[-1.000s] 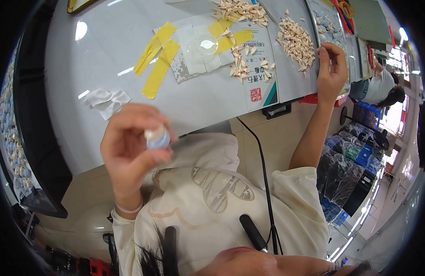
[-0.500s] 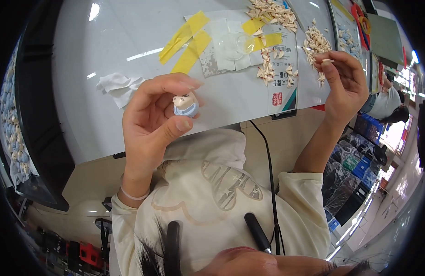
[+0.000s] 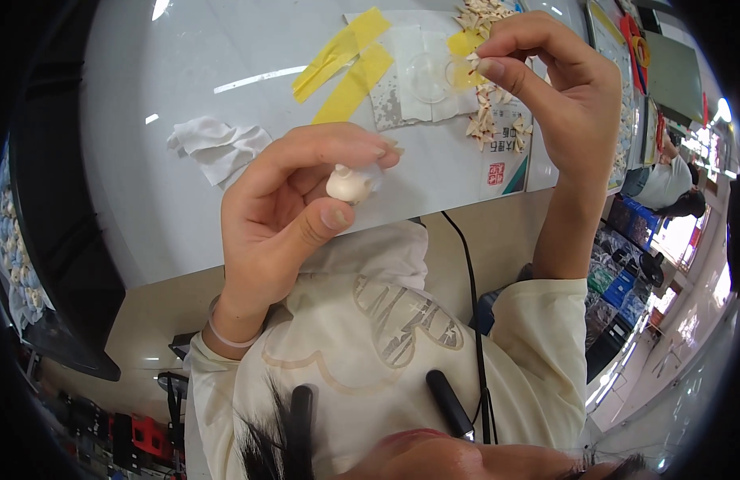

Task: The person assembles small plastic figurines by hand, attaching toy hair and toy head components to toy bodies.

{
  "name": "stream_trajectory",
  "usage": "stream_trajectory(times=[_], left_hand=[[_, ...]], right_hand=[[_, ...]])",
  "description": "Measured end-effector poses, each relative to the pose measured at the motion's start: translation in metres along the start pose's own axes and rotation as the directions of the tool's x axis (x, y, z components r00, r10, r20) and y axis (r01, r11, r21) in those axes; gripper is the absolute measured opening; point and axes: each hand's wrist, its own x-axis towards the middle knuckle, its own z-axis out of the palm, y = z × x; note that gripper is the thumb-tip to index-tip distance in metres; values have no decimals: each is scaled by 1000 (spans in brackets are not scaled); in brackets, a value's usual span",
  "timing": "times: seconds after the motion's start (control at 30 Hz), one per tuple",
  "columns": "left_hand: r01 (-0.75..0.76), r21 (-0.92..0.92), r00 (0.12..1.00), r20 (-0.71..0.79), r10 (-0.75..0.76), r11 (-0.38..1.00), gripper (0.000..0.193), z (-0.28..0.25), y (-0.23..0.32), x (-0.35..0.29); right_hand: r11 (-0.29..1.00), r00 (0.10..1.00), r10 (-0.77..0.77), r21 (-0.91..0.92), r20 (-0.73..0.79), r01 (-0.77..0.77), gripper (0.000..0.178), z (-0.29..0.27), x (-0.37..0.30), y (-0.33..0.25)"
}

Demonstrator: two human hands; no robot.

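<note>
A small cream figure point(image 3: 350, 186) in the left hand point(image 3: 262, 204), a tiny pointed piece point(image 3: 473, 61) in the right hand point(image 3: 574, 104).
The left thumb and curled fingers pinch the figure; the right thumb and forefinger pinch the piece, well apart from it. A clear dish point(image 3: 424, 78) lies left of the right fingertips, loose pieces point(image 3: 483, 126) just below them, a crumpled cloth point(image 3: 214, 148) left of the left fingers.

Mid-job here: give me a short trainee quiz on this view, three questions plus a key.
1. Which hand holds the small cream figurine?
2. True or false: the crumpled tissue lies left of the yellow tape.
3. The right hand pinches: (a) yellow tape, (b) a small pale piece, (c) the crumpled tissue.

Key: 1. The left hand. 2. True. 3. b.
</note>
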Motion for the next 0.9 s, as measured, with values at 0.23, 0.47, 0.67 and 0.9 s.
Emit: stream_trajectory(times=[0.23, 0.47, 0.67, 0.9], left_hand=[[129, 15, 985, -119, -126, 992, 38, 7, 9, 0], [100, 37, 989, -114, -96, 994, 43, 6, 5, -3], [20, -134, 1000, 3, -19, 991, 37, 10, 1, -3], [-26, -32, 1000, -3, 26, 999, 39, 14, -3, -10]], right_hand=[[903, 979, 189, -377, -82, -206, 10, 15, 20, -41], [536, 716, -552, 476, -427, 698, 10, 37, 25, 23], [915, 973, 137, 399, -187, -52, 18, 25, -30, -33], [792, 988, 136, 608, -76, -62, 23, 58, -53, -34]])
